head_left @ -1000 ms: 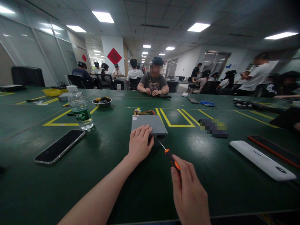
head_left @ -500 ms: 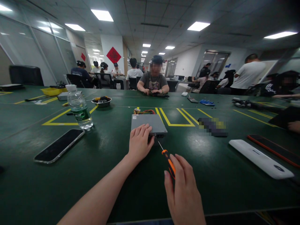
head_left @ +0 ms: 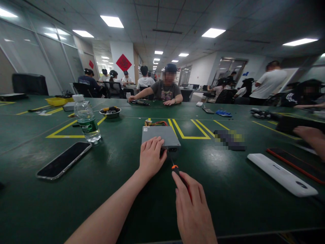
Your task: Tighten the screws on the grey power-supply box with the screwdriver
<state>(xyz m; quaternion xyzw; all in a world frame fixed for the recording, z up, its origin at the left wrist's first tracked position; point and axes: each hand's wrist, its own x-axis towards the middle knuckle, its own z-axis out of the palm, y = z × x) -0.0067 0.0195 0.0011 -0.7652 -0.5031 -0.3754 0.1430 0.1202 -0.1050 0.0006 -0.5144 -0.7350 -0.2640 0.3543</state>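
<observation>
A flat grey metal box (head_left: 162, 135) with coloured wires at its far end lies on the green table (head_left: 127, 203) in front of me. My left hand (head_left: 151, 157) rests on its near left corner, fingers spread flat on the lid. My right hand (head_left: 193, 210) is closed around an orange-and-black screwdriver (head_left: 177, 173), whose thin shaft points at the box's near face.
A black phone (head_left: 64, 159) and a water bottle (head_left: 86, 118) stand to the left. A white oblong device (head_left: 281, 174) and an orange-edged phone (head_left: 294, 164) lie to the right. A metal bowl (head_left: 110, 111) sits farther back. A person sits across the table; another person's hand (head_left: 313, 137) enters at right.
My right hand has moved left and forward with the screwdriver, bringing its tip close to the box's near face. The person opposite has stretched one arm out sideways. My left hand stays put.
</observation>
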